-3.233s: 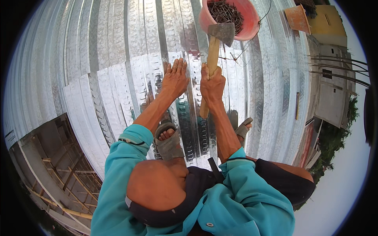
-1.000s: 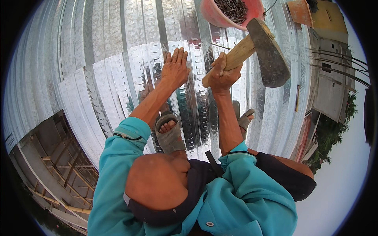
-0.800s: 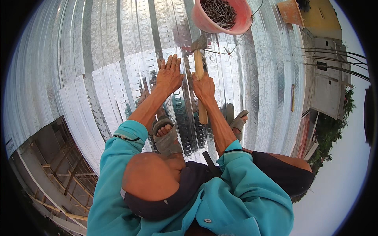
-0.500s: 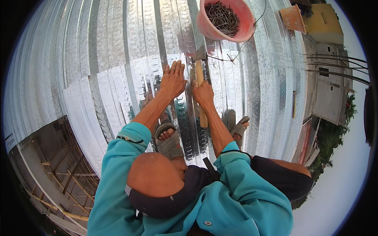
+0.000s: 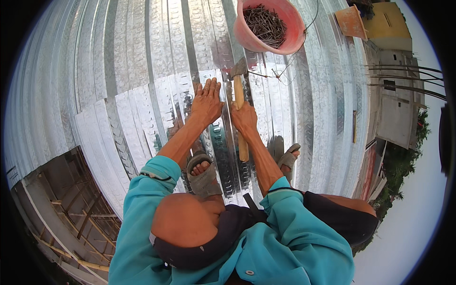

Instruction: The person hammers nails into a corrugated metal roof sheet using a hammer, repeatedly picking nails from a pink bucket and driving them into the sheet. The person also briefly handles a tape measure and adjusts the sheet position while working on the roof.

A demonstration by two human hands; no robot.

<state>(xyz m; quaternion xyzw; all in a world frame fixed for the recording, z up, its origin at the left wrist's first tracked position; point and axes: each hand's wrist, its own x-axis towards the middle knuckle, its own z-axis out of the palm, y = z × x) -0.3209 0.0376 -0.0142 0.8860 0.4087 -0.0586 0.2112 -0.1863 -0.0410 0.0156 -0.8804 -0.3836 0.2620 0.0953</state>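
Note:
Corrugated metal decking sheets (image 5: 128, 52) lie under me, with one shinier sheet (image 5: 137, 107) overlapping the others at its far edge. My left hand (image 5: 207, 102) rests flat on that sheet near the edge, fingers stretched out. Just to its right, my right hand (image 5: 244, 116) is wrapped round the wooden handle of a hammer (image 5: 239, 90). The hammer's dark head (image 5: 239, 68) points away from me, at or just above the sheet's far edge; whether it touches the metal I cannot tell.
A pink bucket of nails (image 5: 295, 28) stands beyond the hammer, with thin wire (image 5: 278, 75) beside it. An orange bucket (image 5: 351, 22) is at the far right. At lower left the decking ends above a drop with bamboo scaffolding (image 5: 90, 221). My sandalled feet (image 5: 203, 175) stand on the sheet.
The view has shifted slightly, so the scene sits a little lower. Both hands keep nearly the same places, the left flat and the right on the hammer.

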